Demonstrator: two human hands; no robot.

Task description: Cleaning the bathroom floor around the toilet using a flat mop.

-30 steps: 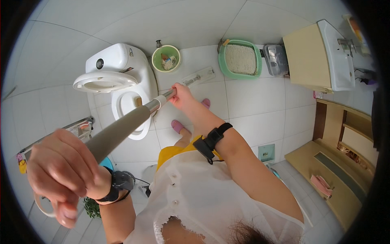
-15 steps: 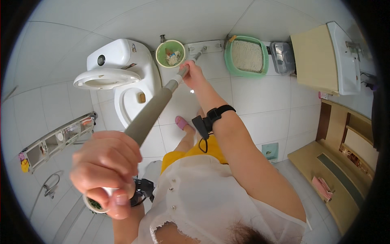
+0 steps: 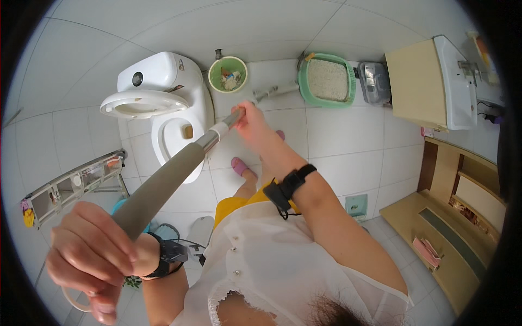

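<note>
A long flat mop slants across the view, with a thick grey grip and thin metal tube on its handle [image 3: 168, 179]. My left hand [image 3: 95, 247] is closed around the top end of the grip, close to the camera at lower left. Farther down the pole, my right hand [image 3: 250, 122] wraps the metal tube. The mop head [image 3: 280, 88], pale and smeared by motion, lies on the tiles between a green bin [image 3: 212, 76] and a green litter tray [image 3: 303, 87].
On the left stands a white toilet [image 3: 163, 146], lid and seat raised. A clear lidded box [image 3: 375, 81] and a sink cabinet [image 3: 416, 81] are at far right. A floor drain [image 3: 356, 205] lies right of me. My feet wear pink slippers [image 3: 239, 165].
The mop head has come away from the wall toward me and turned at an angle. Both hands have drawn the handle back, the left one moving down and left.
</note>
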